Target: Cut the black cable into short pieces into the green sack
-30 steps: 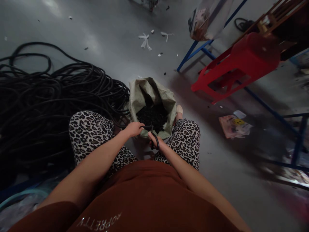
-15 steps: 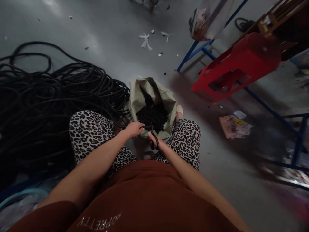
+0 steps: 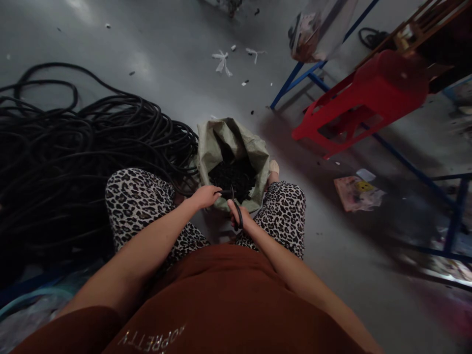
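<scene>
Now cutting hose over the sack
Right hand [image 3: 241, 222] has squeezed the scissors [image 3: 236, 209] tighter; left hand [image 3: 204, 196] stays clamped on the black hose [image 3: 224, 193] above the sack [image 3: 214, 145].

Left hand [image 3: 204, 196] grips black hose end | right hand [image 3: 239, 220] holds scissors [image 3: 236, 209] | open sack [image 3: 232, 157] of black pieces between knees

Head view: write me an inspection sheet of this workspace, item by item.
Surface: grey floor, dusty.
Job's things: open woven sack with black pieces between the knees; black tube end; scissors.
Clutter: white scraps, printed packet.
Grippers: left hand pinches the tube end; right hand grips the scissors.
Cables: black hose pile at the left.
Surroundings: red stool, blue frame.
</scene>
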{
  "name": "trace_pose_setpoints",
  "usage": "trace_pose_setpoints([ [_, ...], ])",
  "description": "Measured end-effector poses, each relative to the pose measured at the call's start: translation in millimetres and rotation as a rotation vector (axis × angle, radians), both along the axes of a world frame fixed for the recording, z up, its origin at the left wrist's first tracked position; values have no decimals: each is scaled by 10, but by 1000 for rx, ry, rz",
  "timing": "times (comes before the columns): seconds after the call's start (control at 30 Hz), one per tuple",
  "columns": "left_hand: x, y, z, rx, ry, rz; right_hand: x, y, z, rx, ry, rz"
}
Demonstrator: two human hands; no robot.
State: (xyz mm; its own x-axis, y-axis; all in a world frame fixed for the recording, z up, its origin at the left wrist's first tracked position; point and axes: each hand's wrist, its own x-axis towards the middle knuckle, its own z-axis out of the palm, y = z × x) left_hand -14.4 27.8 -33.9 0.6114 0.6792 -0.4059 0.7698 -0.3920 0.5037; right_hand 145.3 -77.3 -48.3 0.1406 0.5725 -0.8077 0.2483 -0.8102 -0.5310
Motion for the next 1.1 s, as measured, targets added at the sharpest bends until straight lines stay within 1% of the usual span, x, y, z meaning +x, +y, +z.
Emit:
trace_pose_setpoints([
  [0.23,-27,-7,-68,35,1,27,13,-2,2,-18,-44,14],
  [0.4,-33,2,-46,47,13,23,9,2,60,-41,-57,-6],
  [0.53,-31,11,-39,50,46,12,-2,-5,94,-29,-70,35],
  [0.73,-39,22,-62,54,97,-6,16,-41,48,-16,-75,45],
  [0.93,-39,21,-66,47,92,3,44,-61,20,-27,-86,83],
  [1.03,-41,19,-69,52,104,5,40,-62,42,-34,-66,62],
  [1.1,-42,20,-69,60,115,7,33,-57,75,-43,-51,19],
])
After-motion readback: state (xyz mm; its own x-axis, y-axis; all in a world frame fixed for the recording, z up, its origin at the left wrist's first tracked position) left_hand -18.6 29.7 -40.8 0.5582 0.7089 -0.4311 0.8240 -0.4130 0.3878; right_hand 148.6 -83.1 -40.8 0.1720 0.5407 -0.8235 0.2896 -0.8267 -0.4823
